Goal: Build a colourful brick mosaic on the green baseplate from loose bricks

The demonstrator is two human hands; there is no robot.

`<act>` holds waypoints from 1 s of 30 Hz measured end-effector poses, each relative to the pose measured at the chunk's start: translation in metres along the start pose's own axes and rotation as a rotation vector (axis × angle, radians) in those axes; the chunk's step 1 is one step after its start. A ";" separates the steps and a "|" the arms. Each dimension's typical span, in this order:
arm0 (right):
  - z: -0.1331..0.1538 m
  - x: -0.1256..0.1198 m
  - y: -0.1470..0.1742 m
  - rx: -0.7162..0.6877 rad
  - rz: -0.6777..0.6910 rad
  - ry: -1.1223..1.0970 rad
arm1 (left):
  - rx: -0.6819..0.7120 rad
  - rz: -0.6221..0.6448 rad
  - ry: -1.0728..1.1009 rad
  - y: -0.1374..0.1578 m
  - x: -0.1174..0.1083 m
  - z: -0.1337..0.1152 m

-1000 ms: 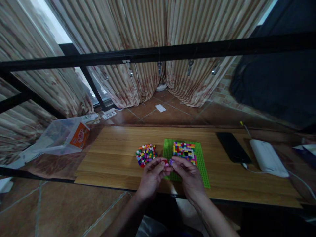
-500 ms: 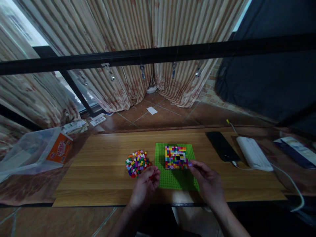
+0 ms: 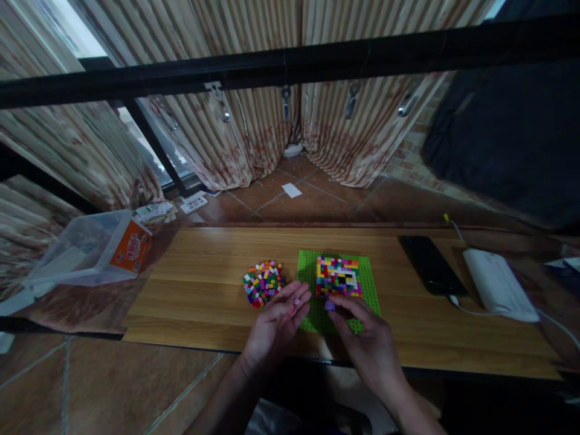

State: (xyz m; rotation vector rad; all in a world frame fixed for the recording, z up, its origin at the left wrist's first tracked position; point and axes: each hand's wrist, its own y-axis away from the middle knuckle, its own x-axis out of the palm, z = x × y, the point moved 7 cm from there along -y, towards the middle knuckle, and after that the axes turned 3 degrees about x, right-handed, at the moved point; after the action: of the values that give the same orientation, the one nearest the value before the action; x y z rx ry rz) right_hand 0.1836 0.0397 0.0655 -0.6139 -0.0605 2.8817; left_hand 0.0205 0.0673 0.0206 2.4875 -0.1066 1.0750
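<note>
My left hand (image 3: 274, 317) is turned palm up with its fingers loosely curled, and a few small pinkish toy bricks (image 3: 294, 304) rest in it. Between the thumb and index finger of my right hand (image 3: 369, 338) is a small purple toy brick (image 3: 330, 306). It is held above a green studded baseplate (image 3: 372, 284), close to the near edge of a multicoloured brick block (image 3: 331, 278) built on the plate. Left of the plate, just beyond my left hand, lies a pile of loose coloured bricks (image 3: 261, 283). My right fingers hide part of the block's near right corner.
To the right on the wooden table (image 3: 199, 284) lie a black phone (image 3: 430, 266) and a white power bank (image 3: 501, 287), with a white cable. A clear plastic box (image 3: 90, 251) with an orange label stands at the left. A dark rail (image 3: 254, 69) crosses beyond the table.
My left hand has opened from a curled fist to a palm-up cup, showing pinkish bricks. My right hand has drawn back from the block's right edge toward my left hand. The view has shifted.
</note>
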 end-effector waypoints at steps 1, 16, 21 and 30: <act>0.000 0.000 0.000 -0.003 -0.004 0.007 | 0.004 -0.004 -0.003 0.001 -0.001 0.001; 0.026 0.084 0.014 -0.315 0.164 0.419 | 0.026 -0.084 0.131 0.016 -0.028 -0.037; 0.020 0.114 0.005 -0.325 0.134 0.540 | 0.034 -0.083 0.152 0.031 -0.042 -0.046; 0.049 0.095 0.011 -0.375 0.153 0.292 | 0.020 -0.055 0.159 0.030 -0.034 -0.027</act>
State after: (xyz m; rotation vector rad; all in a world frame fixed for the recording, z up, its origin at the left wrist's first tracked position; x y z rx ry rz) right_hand 0.0764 0.0481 0.0713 -1.1454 -0.5415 2.9075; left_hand -0.0290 0.0482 0.0235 2.3971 0.0192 1.2506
